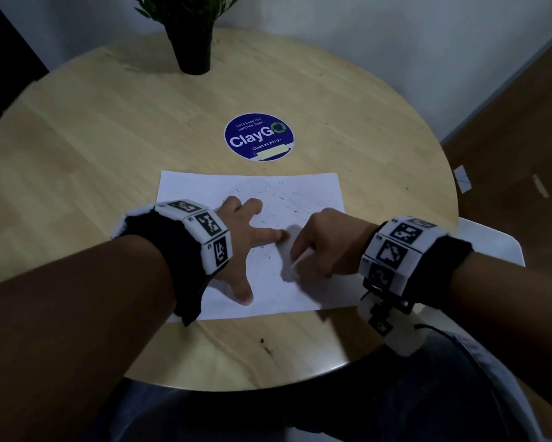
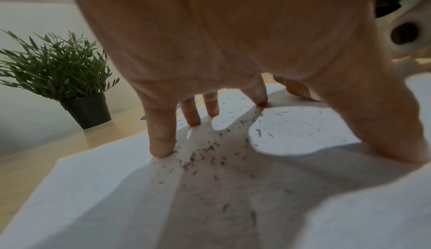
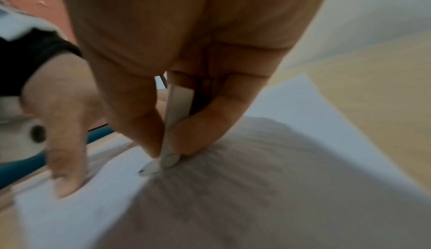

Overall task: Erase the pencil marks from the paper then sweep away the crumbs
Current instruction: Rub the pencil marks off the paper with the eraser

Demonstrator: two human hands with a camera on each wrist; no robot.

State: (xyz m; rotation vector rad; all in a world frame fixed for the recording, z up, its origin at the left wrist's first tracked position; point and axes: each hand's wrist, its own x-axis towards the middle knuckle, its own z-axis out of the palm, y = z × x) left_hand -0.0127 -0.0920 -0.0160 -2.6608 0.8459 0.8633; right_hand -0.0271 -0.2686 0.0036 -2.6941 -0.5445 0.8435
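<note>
I am in the erasing step: my left hand (image 1: 236,237) presses flat on the paper (image 1: 204,189) at the table's six o'clock, my right hand (image 1: 325,244) pinches the eraser (image 3: 173,123) on it, and next I must sweep the crumbs (image 2: 205,151).

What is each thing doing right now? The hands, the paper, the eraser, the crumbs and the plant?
left hand: fingers spread, pressing the paper flat.
right hand: pinches the eraser.
eraser: white, tip down on the paper.
paper: lying flat on the table.
crumbs: scattered, not swept.
plant: upright in its pot.
</note>
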